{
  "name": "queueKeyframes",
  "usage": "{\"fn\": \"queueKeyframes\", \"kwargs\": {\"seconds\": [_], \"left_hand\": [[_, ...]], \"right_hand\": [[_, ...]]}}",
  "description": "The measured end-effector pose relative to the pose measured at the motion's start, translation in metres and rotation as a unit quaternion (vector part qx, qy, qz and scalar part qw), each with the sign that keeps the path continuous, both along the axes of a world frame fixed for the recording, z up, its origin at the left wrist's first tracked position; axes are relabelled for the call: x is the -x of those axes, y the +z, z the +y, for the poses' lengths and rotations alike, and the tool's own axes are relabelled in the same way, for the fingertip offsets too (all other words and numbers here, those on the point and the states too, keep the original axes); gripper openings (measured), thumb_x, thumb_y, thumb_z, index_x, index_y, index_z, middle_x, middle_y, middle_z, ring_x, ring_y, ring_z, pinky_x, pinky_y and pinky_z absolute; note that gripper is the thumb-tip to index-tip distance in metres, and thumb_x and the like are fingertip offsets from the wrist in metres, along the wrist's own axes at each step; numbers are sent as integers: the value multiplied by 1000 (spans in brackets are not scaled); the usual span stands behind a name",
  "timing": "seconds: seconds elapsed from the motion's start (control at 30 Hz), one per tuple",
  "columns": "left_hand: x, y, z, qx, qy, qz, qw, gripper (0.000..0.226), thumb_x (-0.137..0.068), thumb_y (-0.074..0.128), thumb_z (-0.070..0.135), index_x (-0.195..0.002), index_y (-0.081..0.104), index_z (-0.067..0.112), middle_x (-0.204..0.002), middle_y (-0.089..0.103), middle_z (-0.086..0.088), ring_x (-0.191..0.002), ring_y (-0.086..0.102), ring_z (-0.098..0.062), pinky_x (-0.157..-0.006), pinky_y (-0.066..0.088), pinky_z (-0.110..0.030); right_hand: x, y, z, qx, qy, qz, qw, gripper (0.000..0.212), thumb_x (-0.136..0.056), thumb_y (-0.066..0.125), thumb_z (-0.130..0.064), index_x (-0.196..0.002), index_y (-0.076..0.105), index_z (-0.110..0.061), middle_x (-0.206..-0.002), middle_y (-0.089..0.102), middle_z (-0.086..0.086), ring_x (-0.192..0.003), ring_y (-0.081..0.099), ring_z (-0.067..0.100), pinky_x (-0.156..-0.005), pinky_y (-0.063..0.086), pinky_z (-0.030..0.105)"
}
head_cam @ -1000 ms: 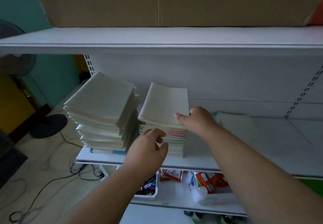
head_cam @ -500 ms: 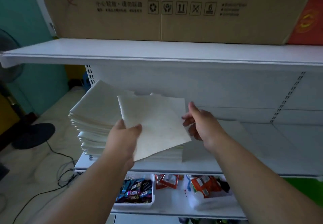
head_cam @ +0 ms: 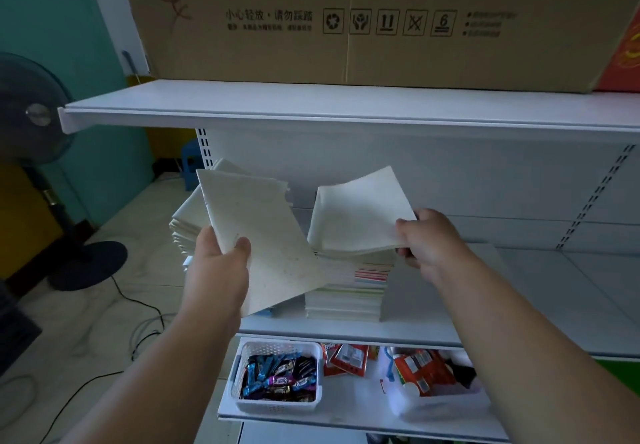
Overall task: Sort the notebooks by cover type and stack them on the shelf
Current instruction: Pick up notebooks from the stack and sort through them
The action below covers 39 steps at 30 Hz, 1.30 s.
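Observation:
My left hand (head_cam: 221, 263) grips a plain cream notebook (head_cam: 263, 239) by its left edge and holds it tilted in the air in front of the shelf (head_cam: 450, 322). Behind it stands the left stack of plain cream notebooks (head_cam: 188, 221), mostly hidden. My right hand (head_cam: 426, 242) pinches the right edge of a second cream notebook (head_cam: 356, 215), lifted just above the right stack (head_cam: 349, 291). That stack shows coloured spines, pink and green, below its cream top.
A large cardboard box (head_cam: 346, 20) sits on the upper shelf board (head_cam: 311, 107). On the lower shelf stand a white basket of wrapped sweets (head_cam: 277, 377), red packets (head_cam: 346, 357) and a clear tub (head_cam: 436, 384). A standing fan (head_cam: 38, 124) and floor cables (head_cam: 145, 325) are at left.
My left hand has carried the first notebook leftward, off the right stack. My right hand has taken hold of another cream notebook and raised it from the right stack.

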<state>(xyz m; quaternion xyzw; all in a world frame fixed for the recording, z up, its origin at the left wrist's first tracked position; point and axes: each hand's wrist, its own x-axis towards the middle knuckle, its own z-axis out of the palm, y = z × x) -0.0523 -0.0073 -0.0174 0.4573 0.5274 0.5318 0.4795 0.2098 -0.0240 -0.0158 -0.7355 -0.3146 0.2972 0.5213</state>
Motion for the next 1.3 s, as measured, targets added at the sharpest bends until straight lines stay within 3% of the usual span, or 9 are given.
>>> {"fn": "queueKeyframes", "kwargs": {"seconds": [0.13,0.33,0.53,0.77,0.87,1.0,1.1,1.2,1.3], "left_hand": [[-5,6,-4,7,-37,-20,999,10,-100,53,43,-101,51,33,-100,62,9,-92,58,-15,-92,46,-40],[-3,4,-3,66,-73,-99,990,20,-95,62,6,-100,56,24,-105,67,-8,-95,66,-29,-91,54,-53],[2,4,-6,69,-46,-119,989,16,-99,55,7,-99,55,24,-102,66,-10,-94,66,-34,-84,57,-57],[1,6,-6,56,-32,-89,994,17,-99,57,12,-97,55,28,-104,66,-8,-93,67,-32,-80,59,-54],[0,3,-9,43,-24,-71,996,18,-98,59,14,-94,56,32,-105,68,-7,-93,68,-30,-83,58,-54],[-10,-1,-12,49,-30,-79,995,17,-97,60,16,-95,57,32,-103,69,-5,-96,68,-30,-86,57,-54],[-26,-1,-14,35,-41,-69,996,13,-97,61,22,-106,56,31,-114,67,0,-108,63,-26,-87,51,-40],[-42,1,-19,41,-45,-54,997,59,-95,65,38,-145,38,22,-144,51,-4,-124,51,-23,-91,40,-30],[-53,4,-22,79,-57,-84,992,53,-88,72,40,-128,48,16,-120,64,-4,-102,62,-19,-81,47,-30]], "right_hand": [[43,2,-11,-24,108,71,991,7,-98,56,-16,-97,62,-12,-90,67,9,-66,58,20,-57,46,27],[46,-5,-1,99,94,-292,947,55,-95,46,-59,-68,51,-11,-67,54,6,-70,56,26,-63,38,33],[17,-16,20,247,50,-381,889,73,-80,61,-70,-119,62,-8,-124,62,16,-115,60,32,-88,46,34],[-24,-14,9,213,6,-256,943,33,-77,68,-21,-101,55,-2,-97,65,15,-83,66,31,-59,42,27],[-32,-10,-7,44,-26,-36,998,9,-83,56,-1,-92,56,-3,-88,63,16,-58,60,26,-38,33,20],[-24,2,-35,-75,-16,235,969,13,-94,55,2,-89,51,-9,-76,57,13,-48,46,18,-32,22,16],[-9,0,-38,-66,-1,227,972,12,-96,57,-2,-91,51,-10,-77,58,11,-51,48,17,-33,24,18],[7,-7,-35,-44,26,191,980,8,-97,57,-7,-96,51,-12,-87,61,10,-63,53,18,-35,33,20],[14,-12,-37,-8,76,148,986,10,-98,58,-13,-107,54,-10,-97,65,12,-67,59,22,-48,38,25]]}}
